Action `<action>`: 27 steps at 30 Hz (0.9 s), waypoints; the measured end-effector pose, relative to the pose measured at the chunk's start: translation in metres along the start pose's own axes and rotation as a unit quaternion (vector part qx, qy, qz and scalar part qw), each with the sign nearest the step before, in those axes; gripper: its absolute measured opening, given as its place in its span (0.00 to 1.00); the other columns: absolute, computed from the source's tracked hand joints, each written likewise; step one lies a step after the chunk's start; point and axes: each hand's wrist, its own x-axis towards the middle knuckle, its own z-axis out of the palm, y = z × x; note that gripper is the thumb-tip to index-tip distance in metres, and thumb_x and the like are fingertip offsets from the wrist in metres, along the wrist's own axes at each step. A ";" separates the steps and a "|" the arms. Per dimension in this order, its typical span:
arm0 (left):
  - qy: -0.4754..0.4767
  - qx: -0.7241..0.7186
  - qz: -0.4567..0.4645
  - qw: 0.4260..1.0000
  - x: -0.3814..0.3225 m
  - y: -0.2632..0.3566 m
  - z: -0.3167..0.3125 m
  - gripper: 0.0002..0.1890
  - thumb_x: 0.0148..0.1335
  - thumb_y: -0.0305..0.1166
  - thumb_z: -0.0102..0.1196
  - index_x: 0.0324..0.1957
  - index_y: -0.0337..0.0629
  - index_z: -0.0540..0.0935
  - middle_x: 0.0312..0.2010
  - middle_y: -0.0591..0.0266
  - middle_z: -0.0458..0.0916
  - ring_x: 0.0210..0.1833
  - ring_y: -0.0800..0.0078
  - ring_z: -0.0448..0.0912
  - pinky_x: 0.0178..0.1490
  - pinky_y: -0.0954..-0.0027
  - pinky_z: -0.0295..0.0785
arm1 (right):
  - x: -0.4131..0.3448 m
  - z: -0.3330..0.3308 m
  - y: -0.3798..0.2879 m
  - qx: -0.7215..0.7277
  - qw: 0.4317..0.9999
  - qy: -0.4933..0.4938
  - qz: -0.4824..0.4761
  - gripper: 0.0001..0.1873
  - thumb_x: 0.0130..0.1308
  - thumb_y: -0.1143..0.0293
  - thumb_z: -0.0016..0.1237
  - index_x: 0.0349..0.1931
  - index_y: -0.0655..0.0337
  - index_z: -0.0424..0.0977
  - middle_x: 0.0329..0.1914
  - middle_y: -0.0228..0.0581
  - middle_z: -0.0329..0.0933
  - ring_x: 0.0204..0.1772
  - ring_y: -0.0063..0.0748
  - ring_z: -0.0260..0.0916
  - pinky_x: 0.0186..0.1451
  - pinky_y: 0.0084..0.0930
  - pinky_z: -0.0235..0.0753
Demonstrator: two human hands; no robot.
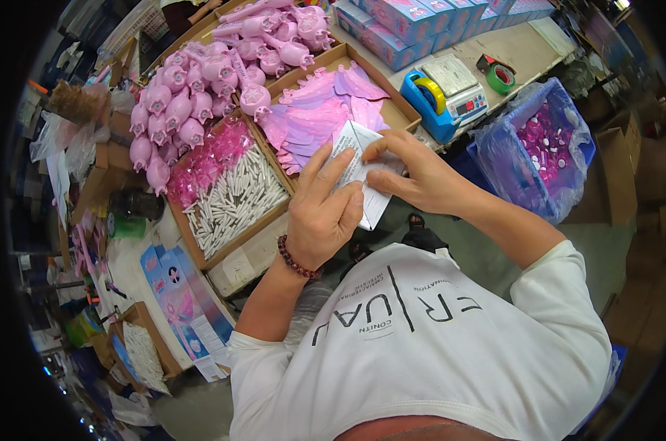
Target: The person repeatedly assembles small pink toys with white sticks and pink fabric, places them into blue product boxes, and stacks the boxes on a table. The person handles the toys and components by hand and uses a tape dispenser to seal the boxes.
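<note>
A folded white printed paper (374, 201) is held between both hands, just in front of the chest. My left hand (324, 206), with a dark bead bracelet at the wrist, grips its left side. My right hand (404, 171) has its thumb and bent fingers on the paper's right side. Beyond them, pink and purple wing-shaped pieces (322, 113) lie in a cardboard tray (402, 107). White stick-like pieces (233, 198) and clear pink pieces (211, 157) share a tray at the left. Pink plastic wands with rounded heads (192, 93) are piled behind it.
Blue printed boxes (399, 27) are stacked at the back. A digital scale (457, 91), a blue tape dispenser (432, 110) and green tape (500, 78) stand on the right. A lined blue crate (531, 149) holds pink pieces. Flat printed cartons (184, 303) lie at the left.
</note>
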 end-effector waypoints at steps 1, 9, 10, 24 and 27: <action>-0.002 -0.002 0.007 1.000 0.000 -0.003 0.001 0.07 0.56 0.26 0.59 0.35 0.33 0.82 0.53 0.45 0.76 0.58 0.43 0.72 0.59 0.56 0.70 | 0.002 0.001 0.000 -0.019 1.000 0.012 -0.001 0.18 0.66 0.65 0.53 0.52 0.63 0.68 0.55 0.42 0.64 0.57 0.32 0.64 0.59 0.29 0.65; -0.104 -0.258 -0.087 0.957 -0.022 -0.026 0.033 0.60 0.37 0.41 0.75 0.70 0.40 0.51 0.71 0.39 0.43 0.73 0.46 0.49 0.72 0.52 0.49 | -0.002 -0.039 0.036 0.196 0.977 -0.036 0.071 0.26 0.66 0.69 0.50 0.63 0.62 0.60 0.57 0.40 0.66 0.58 0.27 0.64 0.59 0.24 0.67; -0.111 -0.270 -0.097 0.952 -0.022 -0.027 0.042 0.61 0.36 0.41 0.76 0.70 0.40 0.50 0.71 0.40 0.44 0.73 0.47 0.49 0.71 0.52 0.51 | -0.002 -0.041 0.045 0.229 0.973 -0.005 0.037 0.26 0.67 0.69 0.49 0.64 0.62 0.59 0.58 0.41 0.66 0.58 0.27 0.64 0.59 0.24 0.67; 0.088 0.086 -0.223 0.967 0.059 0.024 0.134 0.59 0.38 0.42 0.76 0.69 0.37 0.52 0.65 0.36 0.53 0.67 0.43 0.56 0.67 0.48 0.54 | -0.046 -0.021 0.110 0.065 0.979 0.185 0.047 0.62 0.41 0.61 0.68 0.71 0.67 0.38 0.65 0.59 0.52 0.69 0.59 0.53 0.66 0.41 0.64; 0.096 0.071 -0.120 0.986 0.106 0.040 0.111 0.57 0.42 0.47 0.74 0.69 0.36 0.53 0.64 0.40 0.59 0.66 0.44 0.58 0.68 0.50 0.53 | -0.023 -0.100 0.107 0.104 0.970 0.214 -0.045 0.63 0.39 0.64 0.70 0.71 0.68 0.41 0.69 0.55 0.52 0.68 0.49 0.55 0.63 0.37 0.67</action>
